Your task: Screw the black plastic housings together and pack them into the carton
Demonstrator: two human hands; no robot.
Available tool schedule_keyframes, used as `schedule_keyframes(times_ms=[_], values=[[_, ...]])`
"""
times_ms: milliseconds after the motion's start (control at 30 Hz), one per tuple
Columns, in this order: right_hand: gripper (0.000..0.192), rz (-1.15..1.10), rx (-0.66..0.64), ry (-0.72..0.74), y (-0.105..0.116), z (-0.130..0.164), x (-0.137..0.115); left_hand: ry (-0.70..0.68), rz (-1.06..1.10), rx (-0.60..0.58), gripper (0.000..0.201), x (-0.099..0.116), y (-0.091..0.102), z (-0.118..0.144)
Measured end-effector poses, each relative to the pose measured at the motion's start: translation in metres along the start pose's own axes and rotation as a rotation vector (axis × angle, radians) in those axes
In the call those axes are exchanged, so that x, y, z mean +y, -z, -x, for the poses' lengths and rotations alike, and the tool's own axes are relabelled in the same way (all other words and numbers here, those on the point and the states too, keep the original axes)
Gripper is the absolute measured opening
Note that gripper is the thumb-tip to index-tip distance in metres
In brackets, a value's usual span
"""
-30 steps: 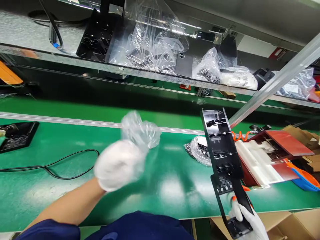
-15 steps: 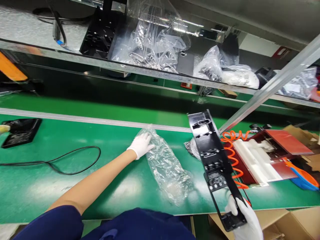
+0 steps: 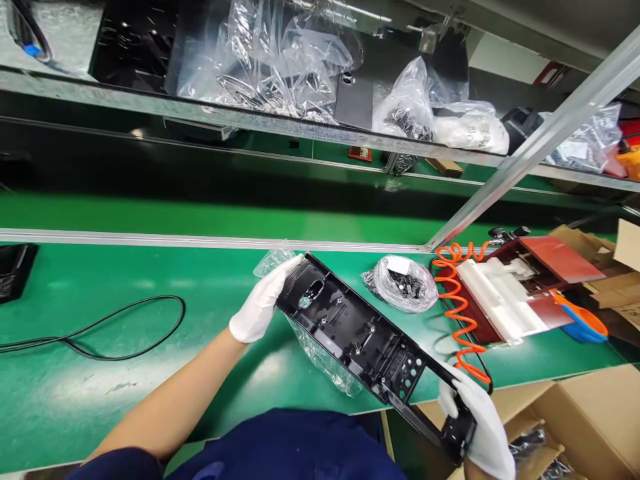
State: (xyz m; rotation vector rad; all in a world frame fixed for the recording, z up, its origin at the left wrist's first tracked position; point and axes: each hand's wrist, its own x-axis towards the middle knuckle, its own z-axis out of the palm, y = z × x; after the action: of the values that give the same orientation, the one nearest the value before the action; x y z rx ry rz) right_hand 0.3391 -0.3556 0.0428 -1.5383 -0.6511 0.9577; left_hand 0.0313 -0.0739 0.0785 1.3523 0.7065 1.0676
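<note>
A long black plastic panel (image 3: pixel 365 340) with ribs and holes lies slanted over the green bench (image 3: pixel 150 373). My left hand (image 3: pixel 263 303), in a white glove, grips its far end. My right hand (image 3: pixel 477 427), also gloved, holds its near end off the bench's front edge. Under the panel lies a clear plastic bag (image 3: pixel 320 353), flat on the bench; its far corner shows by my left hand.
A small bag of dark parts (image 3: pixel 405 283), an orange coiled hose (image 3: pixel 457 307) and a red and white fixture (image 3: pixel 510 300) sit at the right. A black cable (image 3: pixel 125 333) loops at the left. Cardboard boxes (image 3: pixel 575 413) stand at the lower right. A shelf (image 3: pixel 300 127) above holds bags.
My left hand laid the clear bag flat on the bench, then took the far end of the panel. My right hand swung the panel from upright down to slanted over the bag.
</note>
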Motion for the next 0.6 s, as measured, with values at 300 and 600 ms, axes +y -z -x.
schedule_keyframes(times_ms=[300, 600], values=[[0.042, -0.045, -0.035, -0.03, -0.006, 0.0, -0.007, 0.142, 0.023, 0.093, 0.055, 0.017, -0.006, 0.008], [0.044, -0.004, 0.017, 0.011, -0.008, 0.007, -0.013, 0.022, 0.06, 0.124, 0.047, 0.018, -0.01, 0.008]])
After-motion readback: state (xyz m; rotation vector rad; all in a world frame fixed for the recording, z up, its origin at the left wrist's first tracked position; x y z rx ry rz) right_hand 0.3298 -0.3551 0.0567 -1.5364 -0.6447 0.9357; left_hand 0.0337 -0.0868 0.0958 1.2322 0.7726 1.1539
